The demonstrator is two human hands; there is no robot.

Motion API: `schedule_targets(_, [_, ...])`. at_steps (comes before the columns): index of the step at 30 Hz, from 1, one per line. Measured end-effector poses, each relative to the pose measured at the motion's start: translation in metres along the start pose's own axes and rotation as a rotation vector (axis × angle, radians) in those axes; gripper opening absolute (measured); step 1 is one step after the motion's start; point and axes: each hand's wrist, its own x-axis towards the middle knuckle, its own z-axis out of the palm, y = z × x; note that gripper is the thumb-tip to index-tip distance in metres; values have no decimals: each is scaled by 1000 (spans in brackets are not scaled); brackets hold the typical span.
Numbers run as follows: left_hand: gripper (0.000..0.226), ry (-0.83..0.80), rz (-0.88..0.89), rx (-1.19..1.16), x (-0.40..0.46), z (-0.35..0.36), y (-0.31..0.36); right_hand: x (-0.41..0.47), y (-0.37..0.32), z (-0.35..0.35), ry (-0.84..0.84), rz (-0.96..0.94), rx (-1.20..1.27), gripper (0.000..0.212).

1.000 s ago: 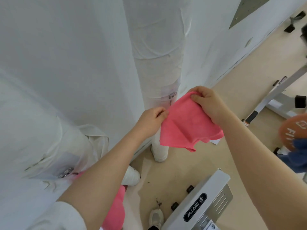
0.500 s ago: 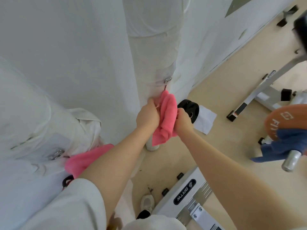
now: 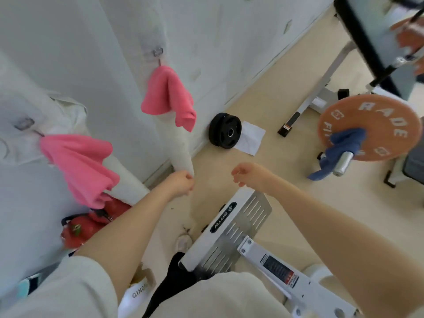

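Observation:
A pink cloth [image 3: 168, 97] hangs from a metal hook [image 3: 157, 51] on a white wrapped pillar. A second pink cloth [image 3: 80, 166] hangs from another hook [image 3: 24, 123] on the white pillar at the left. My left hand [image 3: 180, 182] hovers below the first cloth with its fingers loosely curled, holding nothing. My right hand [image 3: 249, 174] is beside it, fingers also loosely curled and empty. Both hands are well clear of the cloths.
A black weight plate [image 3: 224, 130] leans on the wall beside a white paper [image 3: 250, 137]. An orange barbell plate [image 3: 369, 127] with a blue cloth [image 3: 339, 148] on its bar is at the right. A white machine footplate [image 3: 231, 228] lies below my hands. A red bag [image 3: 89, 223] sits at the left.
Both hands let go of the pink cloth, which now hangs from the hook, and drew back and down. The camera tilted so more floor shows.

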Motion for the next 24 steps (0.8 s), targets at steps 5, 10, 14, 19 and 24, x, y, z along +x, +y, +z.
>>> schedule_targets(5, [16, -52, 136, -30, -52, 93, 27, -78, 93, -12, 96, 56, 53, 16])
schedule_targets(10, [19, -220, 274, 70, -101, 169, 48, -161, 177, -12, 185, 175, 180, 8])
schedule_targets(14, [17, -303, 406, 253, -131, 214, 54, -232, 225, 10, 321, 268, 286, 22])
schedule_targets(19, [17, -418, 538, 424, -177, 266, 41, -312, 273, 79, 460, 389, 495, 18])
schedule_targets(24, [23, -526, 586, 533, -221, 312, 15, -391, 295, 152, 550, 453, 642, 23])
